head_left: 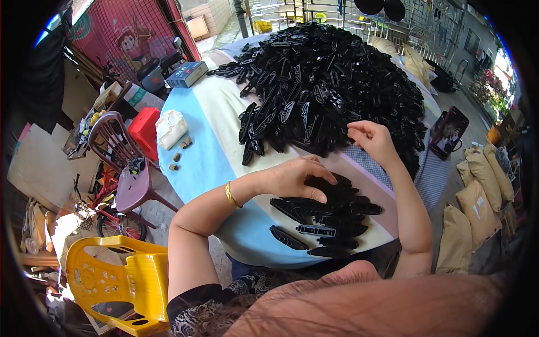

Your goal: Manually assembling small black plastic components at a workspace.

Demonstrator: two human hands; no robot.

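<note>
My left hand (295, 178) lies flat, fingers spread, pinning the small stack of black plastic pieces (331, 216) so it won't slide — my right hand (371, 140), pinched at the fingertips, picks at the big heap (331, 78).

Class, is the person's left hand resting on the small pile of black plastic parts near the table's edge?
Yes: the left hand lies palm-down on the small pile of black plastic parts.

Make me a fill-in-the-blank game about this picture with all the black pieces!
1. The left hand rests on a small stack of flat plastic pieces that are all ____ in colour.
2. The left wrist wears a bangle coloured ____.
3. The right hand is at the edge of the ____ heap of pieces, not the small stack.
4. The chair at the lower left is ____.

Missing words: black; gold; big; yellow
</note>
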